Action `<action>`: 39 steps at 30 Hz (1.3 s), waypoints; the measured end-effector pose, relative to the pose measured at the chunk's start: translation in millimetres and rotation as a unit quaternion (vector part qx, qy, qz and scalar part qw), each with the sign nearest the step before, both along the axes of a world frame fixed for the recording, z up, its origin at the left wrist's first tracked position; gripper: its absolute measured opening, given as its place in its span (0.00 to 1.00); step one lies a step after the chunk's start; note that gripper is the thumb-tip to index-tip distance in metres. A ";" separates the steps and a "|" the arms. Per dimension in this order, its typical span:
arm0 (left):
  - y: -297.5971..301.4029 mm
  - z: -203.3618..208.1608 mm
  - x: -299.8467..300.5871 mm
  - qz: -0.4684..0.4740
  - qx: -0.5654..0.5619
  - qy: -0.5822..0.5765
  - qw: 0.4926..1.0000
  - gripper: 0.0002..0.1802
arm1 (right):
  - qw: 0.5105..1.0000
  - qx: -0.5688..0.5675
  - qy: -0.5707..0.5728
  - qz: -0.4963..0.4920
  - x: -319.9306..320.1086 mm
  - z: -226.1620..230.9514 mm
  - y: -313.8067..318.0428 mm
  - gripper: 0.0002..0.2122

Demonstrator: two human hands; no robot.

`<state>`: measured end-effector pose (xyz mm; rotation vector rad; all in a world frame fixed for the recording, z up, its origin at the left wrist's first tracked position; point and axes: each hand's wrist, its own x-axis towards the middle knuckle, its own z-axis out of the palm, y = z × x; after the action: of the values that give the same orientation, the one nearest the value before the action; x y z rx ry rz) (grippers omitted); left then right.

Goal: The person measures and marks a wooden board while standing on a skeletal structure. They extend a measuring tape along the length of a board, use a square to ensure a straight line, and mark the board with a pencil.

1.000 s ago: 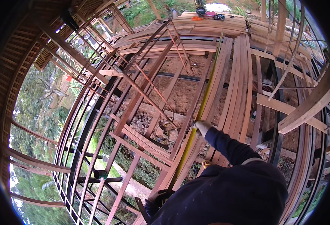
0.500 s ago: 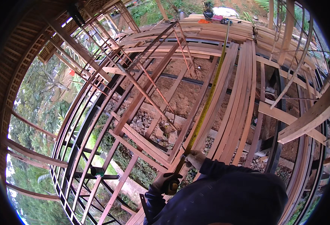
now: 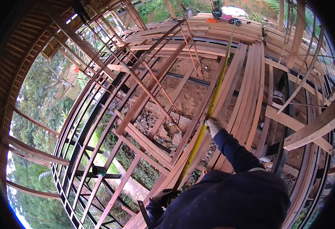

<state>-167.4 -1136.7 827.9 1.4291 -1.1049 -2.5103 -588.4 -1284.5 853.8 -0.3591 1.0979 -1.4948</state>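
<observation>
A long yellow tape measure blade (image 3: 221,72) runs from the far stack of boards back toward me, along a wooden beam. My right hand (image 3: 213,127), in a light glove, is closed on the blade partway along it. Close to my body, my left hand (image 3: 160,196) wears a dark-and-light glove and is wrapped round the tape measure's case (image 3: 170,196), partly hidden by my dark clothing. A dark flat bar (image 3: 144,213) sticks up beside my left forearm; what it belongs to is hidden.
Several long planks (image 3: 247,91) lie side by side to the right of the tape. Open gaps between beams show soil and rubble (image 3: 163,131) below. Rusty scaffold poles (image 3: 148,86) stand at mid-left, and a thick timber (image 3: 312,128) juts in from the right.
My right hand has moved forward along the blade, away from me. The left hand with the case has come down nearer my body, and more blade shows between my hands.
</observation>
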 end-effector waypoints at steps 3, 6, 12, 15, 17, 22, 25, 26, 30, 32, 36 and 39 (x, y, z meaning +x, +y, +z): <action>21.6 1.0 10.7 0.040 0.023 -0.018 0.999 0.18 | 0.999 -0.036 -0.001 -0.015 -42.5 4.0 -28.2 0.05; 23.9 3.1 7.3 0.057 0.034 -0.021 0.998 0.18 | 0.993 -0.037 0.059 -0.098 -82.1 1.0 -57.2 0.05; -1.3 11.6 -23.6 0.052 0.016 0.007 0.999 0.18 | 0.990 -0.063 0.098 -0.075 -45.0 26.0 -38.1 0.07; -46.0 16.3 -67.3 -0.003 0.015 0.027 1.000 0.18 | 0.994 -0.049 0.096 -0.032 -0.7 19.1 10.5 0.07; -69.7 37.9 -100.4 -0.034 -0.036 0.021 0.999 0.19 | 0.999 -0.043 -0.009 -0.002 22.1 9.5 35.5 0.05; -88.1 63.6 -136.2 -0.056 -0.060 0.048 0.995 0.18 | 0.992 -0.081 -0.012 -0.097 -2.4 14.7 4.7 0.06; -82.0 59.4 -128.0 -0.059 -0.039 0.032 0.997 0.19 | 0.986 -0.050 0.068 -0.143 -50.5 23.7 -44.1 0.06; -79.0 51.0 -116.3 -0.061 -0.039 0.039 0.997 0.20 | 0.980 -0.053 0.087 -0.169 -67.5 21.3 -60.5 0.06; -55.3 9.9 -66.1 -0.031 0.023 0.019 0.999 0.21 | 0.980 -0.098 0.099 -0.141 -122.6 24.2 -109.1 0.06; -41.5 -3.0 -54.4 -0.009 0.000 0.010 1.000 0.21 | 0.990 -0.074 0.089 -0.083 -151.7 6.5 -129.6 0.06; -41.8 -8.6 -55.9 0.022 0.011 -0.009 1.000 0.19 | 0.993 0.066 0.074 -0.062 -146.8 -18.9 -139.6 0.04; -54.7 -9.7 -64.6 -0.011 -0.038 -0.046 0.998 0.18 | 0.984 0.152 0.054 -0.082 -136.3 -31.6 -130.4 0.03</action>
<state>-232.0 -1191.4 818.2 1.5337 -1.2224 -2.4104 -724.6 -1414.9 822.1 -0.1393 1.4480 -1.4359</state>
